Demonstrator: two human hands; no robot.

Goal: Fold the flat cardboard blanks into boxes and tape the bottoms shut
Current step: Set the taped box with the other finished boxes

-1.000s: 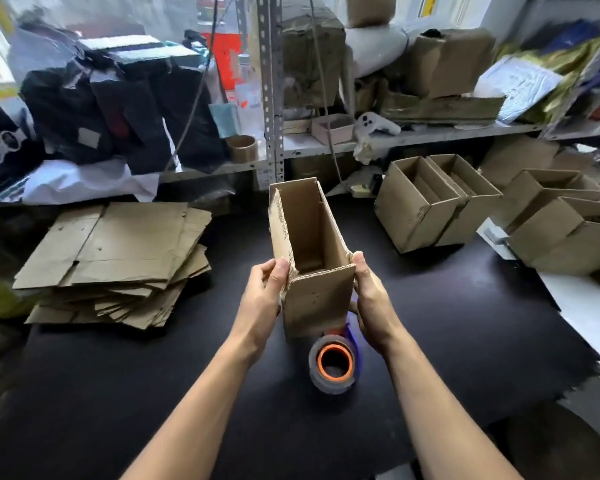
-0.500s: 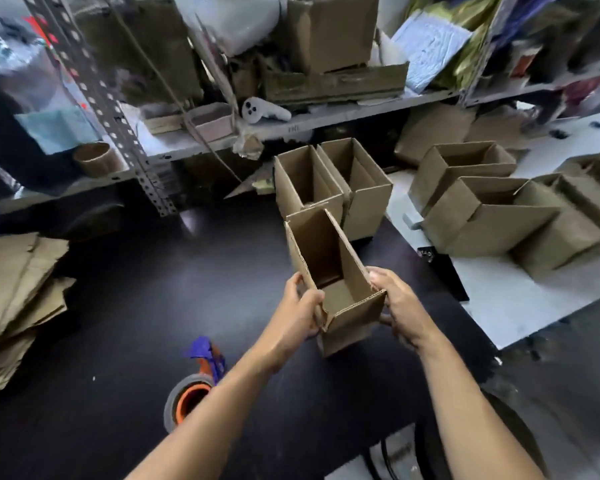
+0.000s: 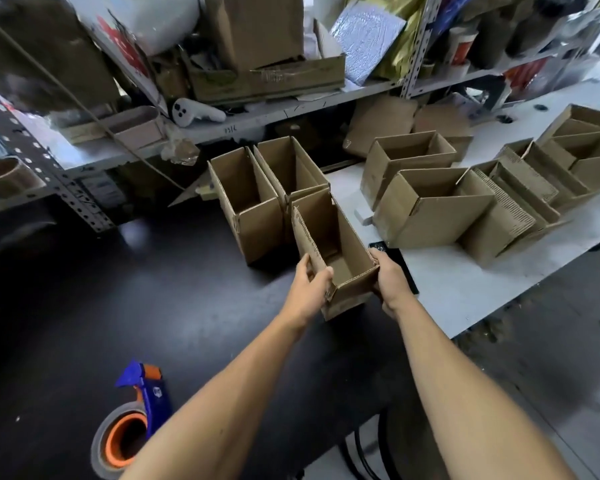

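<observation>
I hold a folded cardboard box (image 3: 349, 244) between both hands, open side up, just in front of two finished boxes (image 3: 257, 195) standing side by side on the black table (image 3: 153, 306). My left hand (image 3: 309, 289) grips its left wall, thumb over the rim. My right hand (image 3: 390, 282) grips the right wall near the bottom corner. A tape dispenser (image 3: 132, 420) with a blue handle and an orange-cored roll lies at the lower left, away from both hands.
Several more folded boxes (image 3: 465, 202) crowd a white table (image 3: 465, 292) to the right. A cluttered metal shelf (image 3: 257, 109) runs along the back. A dark stool (image 3: 395, 445) and the floor (image 3: 551, 341) show at the lower right.
The box has travelled right and forward in both hands, from above the tape dispenser to beside the two finished boxes. The view has swung right, so the stack of flat blanks has left the frame.
</observation>
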